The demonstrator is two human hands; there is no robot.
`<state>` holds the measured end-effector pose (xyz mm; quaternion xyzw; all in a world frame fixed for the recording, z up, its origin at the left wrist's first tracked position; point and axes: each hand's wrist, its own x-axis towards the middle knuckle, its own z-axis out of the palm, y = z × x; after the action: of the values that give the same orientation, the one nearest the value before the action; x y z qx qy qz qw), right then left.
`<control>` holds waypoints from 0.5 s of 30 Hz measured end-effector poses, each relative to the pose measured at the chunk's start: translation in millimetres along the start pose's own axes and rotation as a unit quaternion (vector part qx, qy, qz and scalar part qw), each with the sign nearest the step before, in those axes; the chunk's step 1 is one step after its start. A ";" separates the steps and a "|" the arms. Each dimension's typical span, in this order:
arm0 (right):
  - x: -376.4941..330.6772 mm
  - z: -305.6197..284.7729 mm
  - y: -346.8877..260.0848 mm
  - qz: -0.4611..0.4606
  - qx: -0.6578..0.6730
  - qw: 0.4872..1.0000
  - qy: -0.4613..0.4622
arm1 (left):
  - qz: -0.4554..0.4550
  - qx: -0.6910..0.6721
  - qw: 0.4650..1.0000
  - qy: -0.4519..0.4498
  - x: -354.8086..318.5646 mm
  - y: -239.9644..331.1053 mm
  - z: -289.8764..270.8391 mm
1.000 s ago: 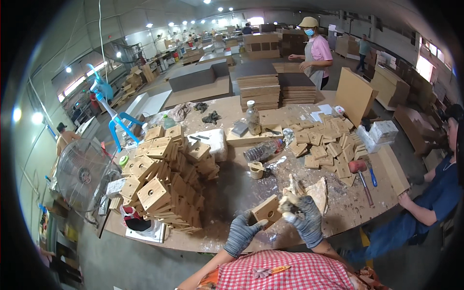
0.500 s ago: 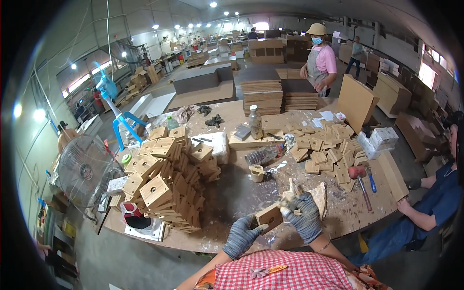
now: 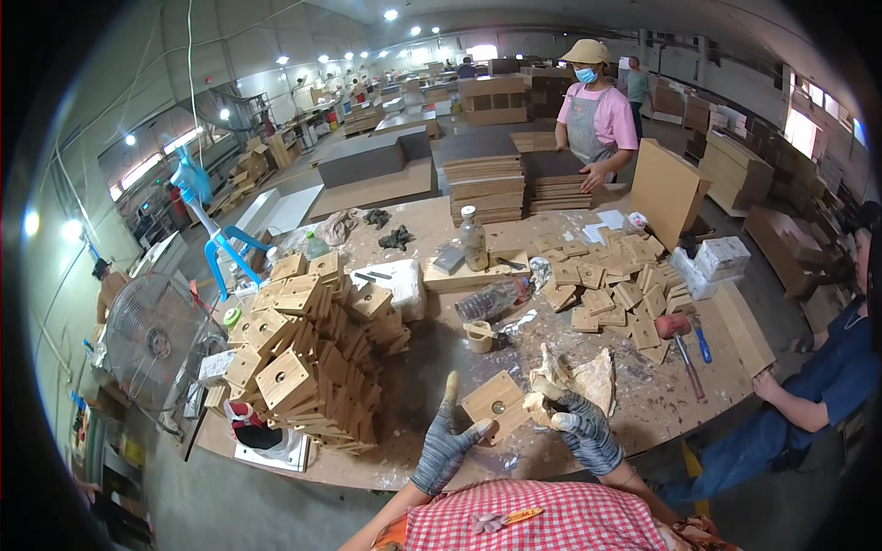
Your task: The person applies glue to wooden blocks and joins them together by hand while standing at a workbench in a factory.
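A: What are the fingers doing?

B: The left hand (image 3: 446, 450) has its thumb on a corner of the block (image 3: 502, 390), and one finger sticks up away from it. The right hand (image 3: 588, 432) has bent fingers at the block's other side. It's hard to tell if either hand really grips it.

A: Where is the block?

B: Between the two hands, at the near side of the bench (image 3: 648, 409), with its round hole showing.

A: Is much done?

B: It looks like the middle of the job. A big pile (image 3: 285, 376) stands to the left, and a messy heap (image 3: 611, 303) lies farther off to the right. Which blocks are finished can't be told.

A: What's hidden?

B: The block's back, and most faces in the pile. The right fingertips blur into the pale rag (image 3: 599, 378). The person in blue (image 3: 827, 386) is cut off.
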<state>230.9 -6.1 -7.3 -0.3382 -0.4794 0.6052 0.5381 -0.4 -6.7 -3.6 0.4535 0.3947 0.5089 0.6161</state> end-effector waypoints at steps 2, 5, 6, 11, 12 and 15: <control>0.9 0.4 0.0 0.005 0.005 1.000 0.005 | 0.033 0.021 0.999 -0.003 2.2 -5.4 -4.8; 1.8 -1.4 2.4 0.009 -0.011 1.000 0.019 | 0.014 0.077 0.993 -0.087 2.7 -1.7 -9.6; 1.4 -2.2 1.2 0.031 0.057 0.998 0.021 | 0.011 0.055 0.990 -0.130 0.0 8.5 -6.0; 4.2 1.8 -6.5 0.058 0.127 0.990 0.011 | 0.148 0.251 0.948 -0.130 10.6 7.3 -13.4; 6.0 0.6 -6.7 0.043 0.102 0.994 0.015 | 0.136 0.267 0.945 -0.131 13.0 8.0 -15.8; 12.9 -2.7 -11.4 0.028 0.105 0.993 0.036 | 0.093 0.276 0.947 -0.132 19.5 12.4 -15.8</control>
<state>234.6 6.6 4.0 -0.3140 -0.3838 0.6545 0.5707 -15.3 15.8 3.5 0.7039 0.3909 0.3704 0.4631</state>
